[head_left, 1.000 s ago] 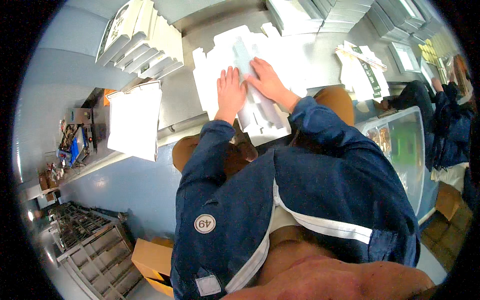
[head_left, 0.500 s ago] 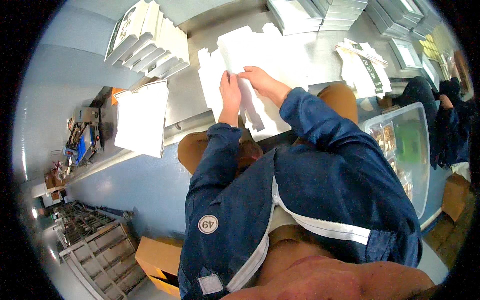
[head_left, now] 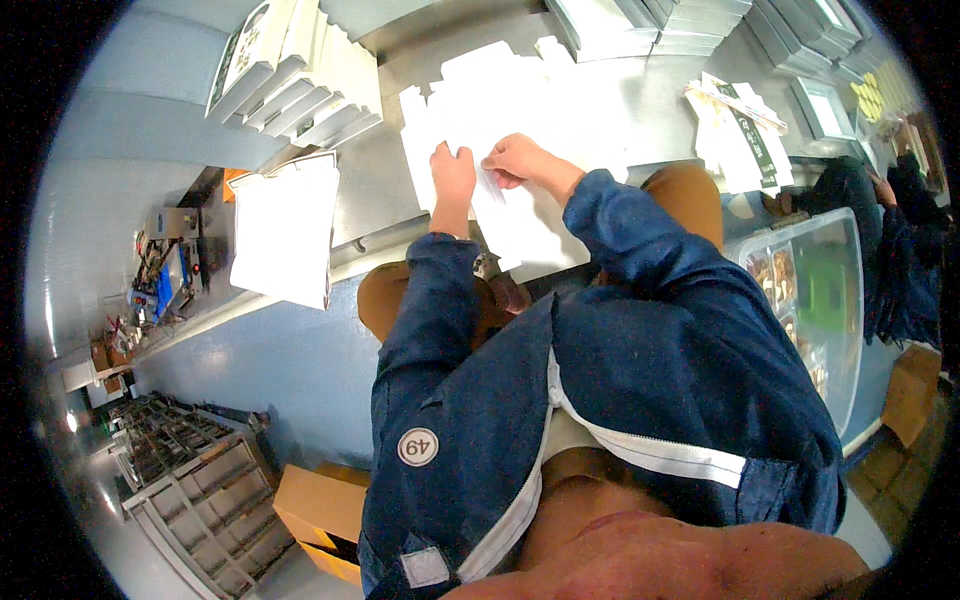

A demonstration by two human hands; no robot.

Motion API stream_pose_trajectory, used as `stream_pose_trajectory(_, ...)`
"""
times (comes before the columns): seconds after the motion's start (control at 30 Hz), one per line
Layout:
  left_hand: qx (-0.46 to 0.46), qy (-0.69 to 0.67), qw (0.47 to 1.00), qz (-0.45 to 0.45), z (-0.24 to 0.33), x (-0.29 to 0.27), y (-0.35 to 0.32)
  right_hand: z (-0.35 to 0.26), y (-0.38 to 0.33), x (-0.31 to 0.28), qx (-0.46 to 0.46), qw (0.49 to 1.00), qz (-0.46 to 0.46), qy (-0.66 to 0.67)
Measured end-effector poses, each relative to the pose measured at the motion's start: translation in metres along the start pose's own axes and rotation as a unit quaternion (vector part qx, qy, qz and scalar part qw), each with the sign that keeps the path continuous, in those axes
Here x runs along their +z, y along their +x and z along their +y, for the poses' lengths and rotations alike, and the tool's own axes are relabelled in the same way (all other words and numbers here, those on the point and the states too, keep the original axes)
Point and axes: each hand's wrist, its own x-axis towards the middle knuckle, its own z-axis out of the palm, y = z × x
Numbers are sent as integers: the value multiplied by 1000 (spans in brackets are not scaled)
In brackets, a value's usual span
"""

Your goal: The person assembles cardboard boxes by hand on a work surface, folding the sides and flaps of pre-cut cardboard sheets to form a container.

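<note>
Fingers (head_left: 508, 179) curl inward on left hand (head_left: 453, 182) and right hand (head_left: 524, 160) over white cardboard (head_left: 538, 235), any grip unclear.

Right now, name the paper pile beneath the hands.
The white middle pile, under left hand and right hand; left pile overhangs the table, right pile shows a dark strip.

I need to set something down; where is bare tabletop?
Bare metal tabletop shows between the paper stack and white cardboard, and between that cardboard and the printed sheets. Crowded: under the left hand and right hand, and back right, among silver boxes.
</note>
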Motion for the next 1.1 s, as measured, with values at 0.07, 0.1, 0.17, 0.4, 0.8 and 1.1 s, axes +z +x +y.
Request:
stream_pose_trajectory(0.07,-37,26,998,-36,10,-6,4,-4,1,-1,13,997,6,-76)
stream_pose_trajectory(0.1,-44,56,996,-48,14,-8,5,-4,1,0,13,997,8,-75)
stream_pose_trajectory(0.17,-50,87,993,-61,21,-10,6,-4,1,3,-10,989,6,-147)
stream_pose_trajectory(0.4,-57,148,983,-90,20,0,12,-2,-15,35,-80,909,82,-401)
stream_pose_trajectory(0.8,-6,279,955,-98,10,21,8,2,-86,18,-210,935,-17,-285)
stream_pose_trajectory(1.1,18,248,966,-65,44,16,-8,13,-155,-112,-64,952,300,-4)
